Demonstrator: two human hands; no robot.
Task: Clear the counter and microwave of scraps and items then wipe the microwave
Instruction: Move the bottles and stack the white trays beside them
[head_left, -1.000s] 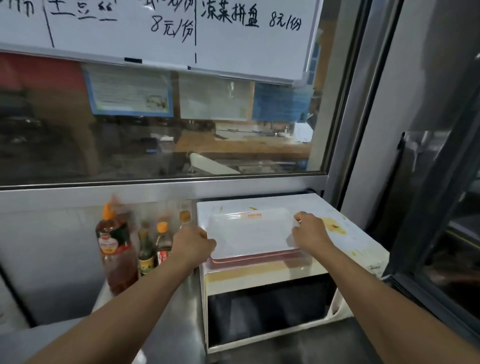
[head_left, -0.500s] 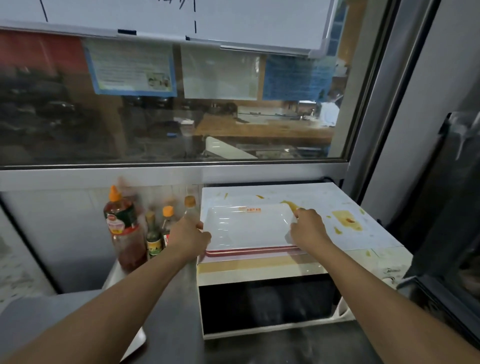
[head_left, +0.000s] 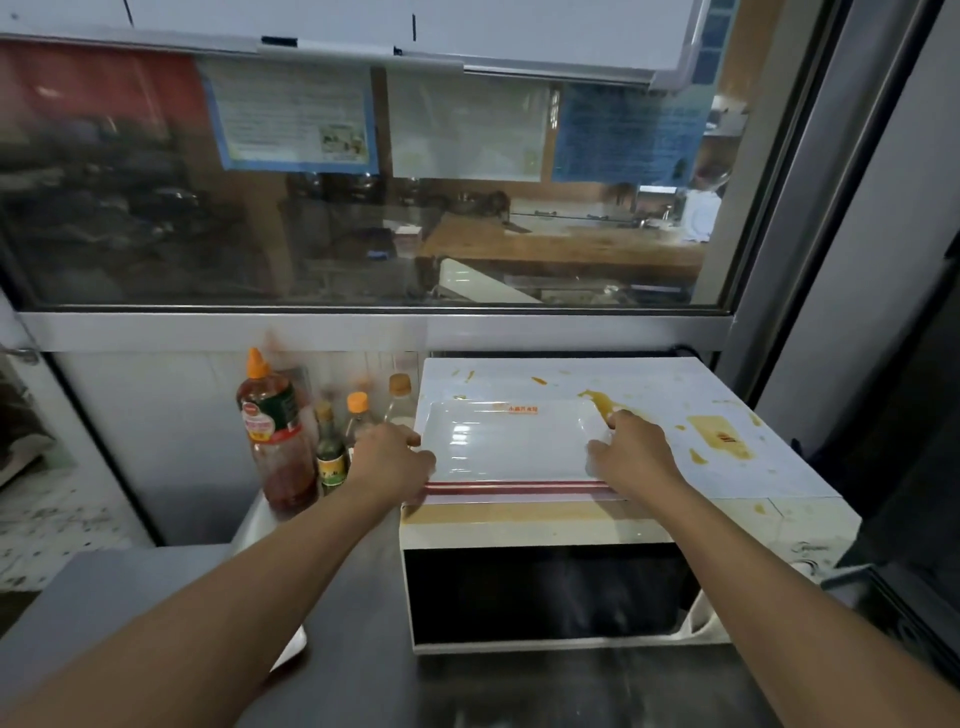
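Observation:
A white microwave (head_left: 727, 519) stands on the dark counter (head_left: 363, 623), its top smeared with yellow-brown sauce stains (head_left: 719, 436). On its top lies a stack of white trays (head_left: 509, 441) with red-edged ones underneath. My left hand (head_left: 389, 457) grips the stack's left edge. At the right edge my right hand (head_left: 631, 452) grips it, fingers curled over the rim. The microwave's dark door is closed.
Several sauce bottles (head_left: 278, 431) with orange caps stand left of the microwave against the steel wall. A glass window (head_left: 363, 208) with taped papers rises behind. A dark glass door (head_left: 909, 467) is at the right. A white object (head_left: 291, 649) shows under my left forearm.
The view has tilted down and moved closer. Both hands keep hold of the tray stack's edges, which sits nearer the microwave's front-left; more stained top shows behind it.

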